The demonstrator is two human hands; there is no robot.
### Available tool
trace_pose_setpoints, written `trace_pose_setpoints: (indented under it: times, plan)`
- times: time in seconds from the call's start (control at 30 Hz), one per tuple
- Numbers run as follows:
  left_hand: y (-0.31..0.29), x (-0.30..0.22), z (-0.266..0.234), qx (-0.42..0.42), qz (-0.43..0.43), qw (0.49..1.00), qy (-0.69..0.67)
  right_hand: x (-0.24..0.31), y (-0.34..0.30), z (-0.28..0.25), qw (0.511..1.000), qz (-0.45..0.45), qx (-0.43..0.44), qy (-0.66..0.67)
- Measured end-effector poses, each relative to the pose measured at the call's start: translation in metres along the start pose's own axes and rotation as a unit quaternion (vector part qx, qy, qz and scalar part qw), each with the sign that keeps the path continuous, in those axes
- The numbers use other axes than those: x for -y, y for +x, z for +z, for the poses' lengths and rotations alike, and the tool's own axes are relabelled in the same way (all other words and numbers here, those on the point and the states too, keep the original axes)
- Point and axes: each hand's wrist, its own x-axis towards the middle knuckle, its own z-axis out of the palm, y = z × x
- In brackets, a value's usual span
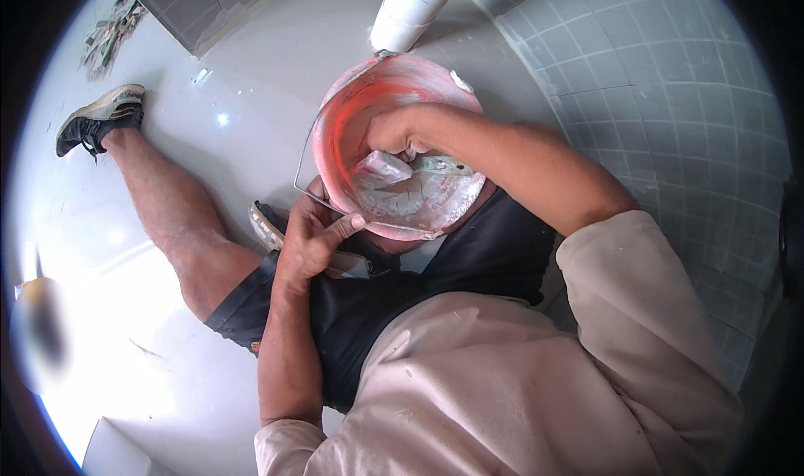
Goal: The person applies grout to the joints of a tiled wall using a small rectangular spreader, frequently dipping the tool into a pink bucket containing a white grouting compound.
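A red bucket (342,133), smeared with white residue inside, is tilted so that its mouth faces me, between my legs. My left hand (316,235) grips its near rim, thumb over the edge and fingers around the outside. My right hand (398,133) reaches down inside, its fingers curled and partly hidden. Just below those fingers is a pale, pinkish-white block-like piece (385,168); whether the hand holds it, I cannot tell. A whitish-green flat strip (445,166) lies beside it. Whitish material (410,206) coats the bucket's inside. The wire handle (301,162) hangs at the left.
A white pipe (412,11) rises from the floor behind the bucket. Grey tiled wall (662,116) runs along the right. My outstretched leg (180,191) lies on the pale floor at the left. Debris (113,36) is heaped at the far left, near a tiled corner (197,11).
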Motion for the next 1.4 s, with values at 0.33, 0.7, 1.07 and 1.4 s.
trace_pose_setpoints:
  times: [0.33,0.7,1.07,1.4]
  plan:
    - [0.004,0.003,-0.014,-0.068,-0.031,0.993,0.093,-0.029,-0.116,-0.043,0.898,-0.189,0.22,0.33]
    - [0.006,0.007,-0.025,-0.061,0.008,0.986,0.154,-0.311,-0.314,-0.021,0.546,-0.231,-0.5,0.631]
    - [-0.019,0.015,-0.019,-0.305,0.218,0.747,0.549,-0.395,-0.239,-0.027,0.385,-0.07,-0.783,0.483]
    - [-0.004,0.029,-0.042,-0.31,0.174,0.73,0.585,-0.358,-0.171,-0.07,0.323,0.005,-0.701,0.636]
